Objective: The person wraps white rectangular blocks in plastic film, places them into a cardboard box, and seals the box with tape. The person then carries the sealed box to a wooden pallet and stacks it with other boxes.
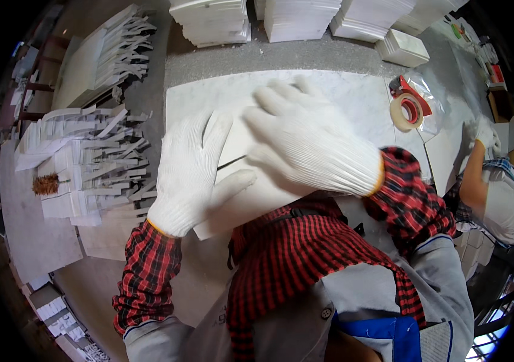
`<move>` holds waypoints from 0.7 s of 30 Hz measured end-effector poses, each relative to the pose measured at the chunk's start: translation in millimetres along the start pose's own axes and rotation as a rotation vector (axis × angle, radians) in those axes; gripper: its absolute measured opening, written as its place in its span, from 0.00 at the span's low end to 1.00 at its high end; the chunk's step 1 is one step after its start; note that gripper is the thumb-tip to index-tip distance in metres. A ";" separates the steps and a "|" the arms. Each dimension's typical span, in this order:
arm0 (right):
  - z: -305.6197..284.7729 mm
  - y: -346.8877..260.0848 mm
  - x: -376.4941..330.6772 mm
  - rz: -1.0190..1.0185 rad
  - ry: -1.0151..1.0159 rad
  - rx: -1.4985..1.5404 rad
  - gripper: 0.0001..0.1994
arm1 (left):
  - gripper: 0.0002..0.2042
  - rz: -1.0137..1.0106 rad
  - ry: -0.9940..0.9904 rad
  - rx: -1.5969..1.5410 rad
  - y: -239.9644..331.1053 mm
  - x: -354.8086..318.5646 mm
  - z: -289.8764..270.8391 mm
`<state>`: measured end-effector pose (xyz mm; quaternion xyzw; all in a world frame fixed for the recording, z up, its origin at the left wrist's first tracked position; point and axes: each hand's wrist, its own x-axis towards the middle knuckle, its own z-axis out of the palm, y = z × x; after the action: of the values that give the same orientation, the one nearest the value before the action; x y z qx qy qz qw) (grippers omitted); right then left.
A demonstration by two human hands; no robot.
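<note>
Both of my hands wear white knitted gloves with orange cuffs. My left hand (190,172) lies flat, thumb spread, on a flat white piece like card or thin board (242,204). A dark slit shows in this piece between my hands; whether it is one folded piece or two pieces, I cannot tell. Over its right part, my right hand (323,136) stretches its fingers toward the left, slightly smeared by motion. Whether the right palm touches the piece is hidden. Under both lies a larger white marbled slab (208,90), its far edge visible beyond my fingers.
A red tape dispenser with a tape roll (406,113) sits to the right by some clear film. White stacks (302,18) line the far side. Bundles of white strips (109,148) and a brown brush-like thing (45,184) lie left. A gloved co-worker (498,193) is at right.
</note>
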<state>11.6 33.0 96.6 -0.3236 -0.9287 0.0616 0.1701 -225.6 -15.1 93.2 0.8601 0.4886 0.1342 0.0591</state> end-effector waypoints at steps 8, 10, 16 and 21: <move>60.2 -24.9 61.2 -0.043 0.011 -0.038 0.14 | 0.47 -0.342 0.244 0.043 19.9 -17.7 -2.7; 64.8 -30.4 64.6 -0.033 0.012 -0.027 0.16 | 0.49 -0.504 0.393 0.050 30.6 -50.8 10.6; 46.6 -31.8 66.8 0.131 0.002 0.169 0.24 | 0.41 -0.933 0.799 -0.970 72.7 -80.9 71.3; 53.0 -33.3 57.3 -0.067 0.150 0.146 0.25 | 0.42 -0.941 0.766 -0.916 79.5 -67.4 56.3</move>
<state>-68.5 42.4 70.3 -0.2827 -0.9167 0.0990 0.2644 -176.6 -112.1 46.1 0.3439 0.6858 0.5734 0.2875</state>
